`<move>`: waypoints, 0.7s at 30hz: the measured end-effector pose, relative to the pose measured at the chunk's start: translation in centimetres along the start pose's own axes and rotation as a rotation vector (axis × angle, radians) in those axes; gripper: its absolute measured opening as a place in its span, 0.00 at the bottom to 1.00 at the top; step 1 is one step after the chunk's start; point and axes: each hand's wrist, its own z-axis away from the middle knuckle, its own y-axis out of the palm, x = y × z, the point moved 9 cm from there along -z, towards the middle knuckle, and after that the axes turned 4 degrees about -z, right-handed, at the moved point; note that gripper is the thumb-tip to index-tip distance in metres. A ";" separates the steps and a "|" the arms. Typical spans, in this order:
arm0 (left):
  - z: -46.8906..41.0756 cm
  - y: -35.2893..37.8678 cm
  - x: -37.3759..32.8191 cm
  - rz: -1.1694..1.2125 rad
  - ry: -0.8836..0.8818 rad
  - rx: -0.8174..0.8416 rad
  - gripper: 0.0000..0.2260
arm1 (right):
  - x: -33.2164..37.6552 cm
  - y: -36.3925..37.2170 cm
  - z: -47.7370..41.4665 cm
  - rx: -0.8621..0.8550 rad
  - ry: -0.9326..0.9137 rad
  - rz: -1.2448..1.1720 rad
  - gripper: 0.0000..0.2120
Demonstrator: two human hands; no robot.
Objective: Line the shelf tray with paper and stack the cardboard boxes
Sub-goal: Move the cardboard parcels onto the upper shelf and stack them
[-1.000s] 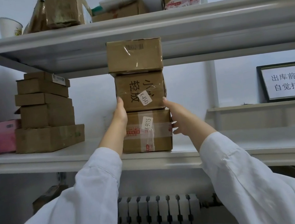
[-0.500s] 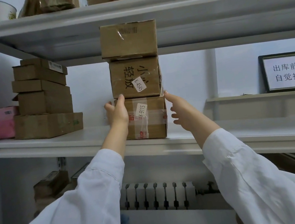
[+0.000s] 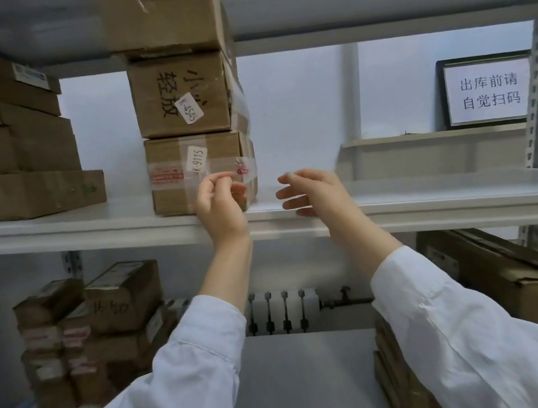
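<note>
Three cardboard boxes stand stacked on the white shelf tray (image 3: 57, 230): a taped bottom box (image 3: 174, 179) labelled K-9115, a middle box (image 3: 176, 95) labelled K-4545, and a top box (image 3: 161, 11) cut off by the frame. My left hand (image 3: 219, 204) hovers in front of the bottom box's lower right corner, fingers loosely curled and holding nothing. My right hand (image 3: 314, 194) floats to the right of the stack above the shelf edge, fingers relaxed and empty. White paper (image 3: 431, 188) covers the shelf surface.
A second pile of flat boxes (image 3: 13, 143) fills the shelf's left end. A framed sign (image 3: 486, 90) leans at the back right. Below, small boxes (image 3: 99, 331) sit left, a large carton (image 3: 513, 276) right, a radiator (image 3: 282, 309) behind.
Both hands have let go of the sides of the stack and drawn back and down toward the shelf's front edge. The camera has moved closer and tilted lower.
</note>
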 end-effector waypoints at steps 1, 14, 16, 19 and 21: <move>1.0 0.3 1.2 0.016 -0.031 -0.004 0.11 | -0.7 -0.8 0.5 0.008 0.007 0.007 0.07; 12.1 4.2 16.1 0.042 -0.574 -0.109 0.10 | -12.1 -12.0 4.0 0.091 0.206 0.291 0.12; 13.6 5.7 18.8 0.042 -0.691 -0.078 0.08 | -13.7 -14.4 3.8 0.012 0.235 0.299 0.15; 15.9 7.7 22.6 -0.033 -0.837 0.003 0.05 | -16.1 -18.2 3.5 -0.103 0.296 0.387 0.22; 17.8 9.0 24.4 -0.116 -0.927 0.111 0.06 | -17.6 -20.4 3.7 -0.149 0.380 0.522 0.30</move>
